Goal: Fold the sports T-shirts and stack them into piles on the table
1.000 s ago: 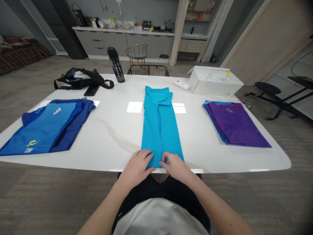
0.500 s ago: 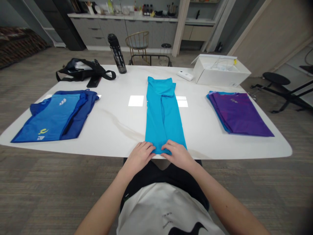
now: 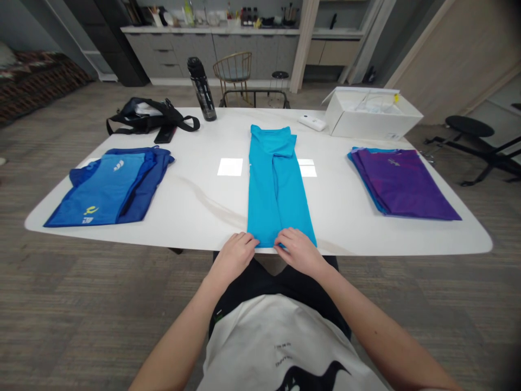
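Observation:
A turquoise shirt (image 3: 262, 184), folded lengthwise into a long strip, lies flat on the white table (image 3: 199, 179) with its near end at the front edge. My left hand (image 3: 237, 252) pinches the near left corner of the cloth. A short way to the right, my right hand (image 3: 299, 251) grips the same near edge, fingers curled and thumb underneath. Part of the hem shows between both hands. At the far end, a folded-over flap of the fabric sticks out slightly to the right.
Folded blue clothes (image 3: 130, 168) lie at the left, and a folded purple shirt (image 3: 407, 184) over blue cloth at the right. Along the back are a black bag (image 3: 150, 117), a phone (image 3: 165, 134), a dark bottle (image 3: 202, 89), a white device (image 3: 312, 123) and a white box (image 3: 370, 122).
The whole view has shifted slightly, so the table appears higher and further right. Both hands stay at the near edge of the turquoise shirt; the right thumb sits a little closer to the hem.

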`<action>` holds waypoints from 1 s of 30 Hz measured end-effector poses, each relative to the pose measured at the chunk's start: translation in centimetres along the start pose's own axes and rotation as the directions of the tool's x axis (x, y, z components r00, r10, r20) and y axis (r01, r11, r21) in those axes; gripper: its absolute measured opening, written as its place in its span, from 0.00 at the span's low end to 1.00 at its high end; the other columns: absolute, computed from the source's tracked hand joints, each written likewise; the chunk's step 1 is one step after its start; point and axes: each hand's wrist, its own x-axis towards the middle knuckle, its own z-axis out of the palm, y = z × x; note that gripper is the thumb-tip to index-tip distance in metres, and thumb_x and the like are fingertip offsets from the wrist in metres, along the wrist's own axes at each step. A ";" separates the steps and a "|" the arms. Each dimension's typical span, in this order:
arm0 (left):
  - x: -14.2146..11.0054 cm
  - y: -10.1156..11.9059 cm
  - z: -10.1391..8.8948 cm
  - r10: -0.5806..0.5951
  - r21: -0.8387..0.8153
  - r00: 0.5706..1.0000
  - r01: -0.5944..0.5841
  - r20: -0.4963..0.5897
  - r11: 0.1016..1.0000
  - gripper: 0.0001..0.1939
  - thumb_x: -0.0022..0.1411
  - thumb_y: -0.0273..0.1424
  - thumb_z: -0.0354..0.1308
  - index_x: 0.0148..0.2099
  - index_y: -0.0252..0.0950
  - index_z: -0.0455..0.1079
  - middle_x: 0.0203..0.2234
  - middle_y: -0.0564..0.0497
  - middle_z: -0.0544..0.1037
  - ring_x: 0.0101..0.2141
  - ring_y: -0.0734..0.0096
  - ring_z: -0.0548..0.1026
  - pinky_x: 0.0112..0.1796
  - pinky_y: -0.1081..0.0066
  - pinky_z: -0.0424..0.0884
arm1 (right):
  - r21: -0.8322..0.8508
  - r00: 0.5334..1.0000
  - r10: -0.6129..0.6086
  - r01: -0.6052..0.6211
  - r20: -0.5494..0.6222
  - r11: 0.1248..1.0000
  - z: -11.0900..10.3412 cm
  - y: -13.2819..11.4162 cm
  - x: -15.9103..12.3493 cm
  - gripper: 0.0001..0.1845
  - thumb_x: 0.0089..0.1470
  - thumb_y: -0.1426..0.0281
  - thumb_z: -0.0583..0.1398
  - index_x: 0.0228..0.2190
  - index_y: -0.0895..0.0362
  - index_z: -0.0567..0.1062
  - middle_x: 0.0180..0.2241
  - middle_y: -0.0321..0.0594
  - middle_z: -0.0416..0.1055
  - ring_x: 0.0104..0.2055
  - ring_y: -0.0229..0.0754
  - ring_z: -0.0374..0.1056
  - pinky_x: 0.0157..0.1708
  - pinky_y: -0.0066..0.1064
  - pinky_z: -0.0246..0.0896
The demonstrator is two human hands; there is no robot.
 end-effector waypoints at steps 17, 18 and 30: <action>2.3 1.3 3.1 0.014 -0.106 0.999 -0.019 -0.049 0.994 0.29 0.72 0.43 0.52 0.69 0.35 0.59 0.68 0.38 0.62 0.68 0.53 0.59 0.64 0.51 0.60 | -0.030 0.999 0.014 -0.015 -0.052 0.999 0.8 1.9 -1.3 0.16 0.68 0.59 0.57 0.50 0.53 0.77 0.53 0.47 0.73 0.55 0.51 0.64 0.53 0.43 0.55; 2.0 1.4 3.2 0.013 -0.108 0.999 -0.017 -0.037 0.994 0.32 0.71 0.45 0.53 0.70 0.36 0.58 0.68 0.39 0.61 0.68 0.53 0.58 0.64 0.50 0.60 | -0.029 0.999 0.005 -0.007 -0.046 1.000 0.8 2.0 -1.6 0.17 0.67 0.58 0.58 0.51 0.52 0.77 0.53 0.47 0.73 0.55 0.51 0.64 0.52 0.43 0.55; 0.9 2.8 2.0 0.062 0.021 0.998 -0.063 0.027 0.998 0.18 0.71 0.27 0.51 0.60 0.38 0.69 0.59 0.43 0.74 0.54 0.55 0.73 0.51 0.55 0.70 | -0.134 0.995 -0.038 0.050 0.088 0.990 0.3 0.0 -2.6 0.11 0.63 0.73 0.59 0.46 0.56 0.75 0.39 0.45 0.72 0.45 0.50 0.65 0.46 0.41 0.58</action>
